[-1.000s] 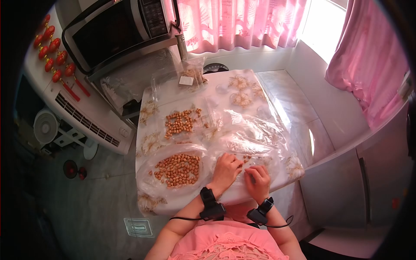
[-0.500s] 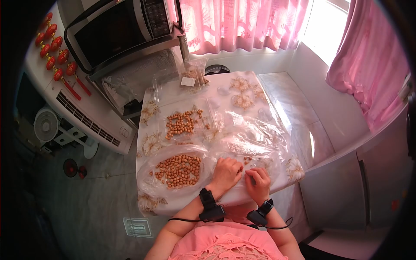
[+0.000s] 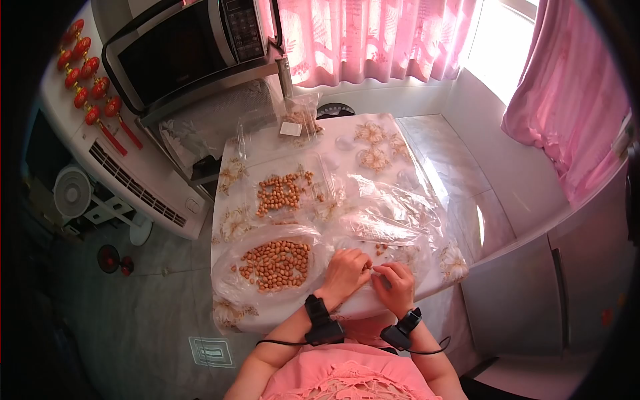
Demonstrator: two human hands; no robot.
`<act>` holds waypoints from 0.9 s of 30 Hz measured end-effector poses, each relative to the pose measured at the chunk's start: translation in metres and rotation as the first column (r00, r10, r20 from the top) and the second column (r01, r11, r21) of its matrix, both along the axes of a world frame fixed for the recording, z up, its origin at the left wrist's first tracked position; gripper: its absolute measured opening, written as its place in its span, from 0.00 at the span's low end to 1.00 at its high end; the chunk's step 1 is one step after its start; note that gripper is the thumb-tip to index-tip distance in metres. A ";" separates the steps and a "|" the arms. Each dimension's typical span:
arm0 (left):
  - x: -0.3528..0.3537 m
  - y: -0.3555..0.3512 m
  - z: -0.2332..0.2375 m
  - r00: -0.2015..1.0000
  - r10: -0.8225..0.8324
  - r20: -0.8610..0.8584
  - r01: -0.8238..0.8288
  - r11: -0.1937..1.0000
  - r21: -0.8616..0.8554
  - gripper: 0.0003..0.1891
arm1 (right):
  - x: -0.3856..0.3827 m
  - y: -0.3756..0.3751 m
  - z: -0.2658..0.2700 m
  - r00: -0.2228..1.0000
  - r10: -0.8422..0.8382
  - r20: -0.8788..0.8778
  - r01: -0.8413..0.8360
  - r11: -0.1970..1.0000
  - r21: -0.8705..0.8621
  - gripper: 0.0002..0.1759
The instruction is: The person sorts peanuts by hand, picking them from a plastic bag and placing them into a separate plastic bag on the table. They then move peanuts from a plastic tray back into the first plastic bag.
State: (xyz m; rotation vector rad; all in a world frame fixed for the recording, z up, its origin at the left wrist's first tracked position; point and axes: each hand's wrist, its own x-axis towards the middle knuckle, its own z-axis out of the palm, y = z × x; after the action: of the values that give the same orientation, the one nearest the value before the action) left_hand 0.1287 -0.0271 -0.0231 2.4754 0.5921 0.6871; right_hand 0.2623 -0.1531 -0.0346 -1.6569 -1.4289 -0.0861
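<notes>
My left hand (image 3: 347, 272) is closed, thumb and fingers pinching a small brown nut (image 3: 368, 267) at their tips. Right beside it, my right hand (image 3: 395, 287) has its fingers curled and pressed together; whatever they may hold is hidden. Both hands are over a clear plastic bag (image 3: 417, 257) near the table's front edge, with a few brown bits (image 3: 381, 249) just beyond the fingers. To the left, an open plastic bag (image 3: 227, 280) holds a pile of brown nuts (image 3: 275, 265).
Behind the pile, a clear plastic tray (image 3: 325, 175) holds more nuts (image 3: 280, 193). A bag with a white label (image 3: 291, 129) lies at the back of the flowered tablecloth (image 3: 373, 133). A microwave (image 3: 173, 60) stands on a rack at the back left.
My right hand has moved slightly left, bringing its fingertips nearer to the left hand's. The nut piles look the same. The view has shifted a little.
</notes>
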 end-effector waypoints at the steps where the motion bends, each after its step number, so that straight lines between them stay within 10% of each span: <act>1: -0.001 0.000 0.001 1.000 -0.011 0.013 0.012 1.000 -0.022 0.06 | 0.000 0.000 0.001 1.000 0.011 -0.001 -0.011 1.000 -0.002 0.10; 17: -0.006 -0.009 0.001 1.000 0.005 0.014 -0.003 0.992 -0.126 0.06 | 0.001 0.001 0.005 0.999 0.037 0.032 -0.036 0.999 -0.029 0.09; 27: -0.025 -0.014 0.010 0.972 0.141 0.190 0.017 0.758 -0.652 0.07 | 0.000 0.000 0.015 0.990 0.082 0.115 -0.062 0.985 -0.163 0.13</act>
State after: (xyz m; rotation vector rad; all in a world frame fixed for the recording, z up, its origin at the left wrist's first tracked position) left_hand 0.1039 -0.0412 -0.0134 1.7023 0.6856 0.6395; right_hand 0.2622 -0.1526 -0.0194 -1.7516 -1.6219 -0.0328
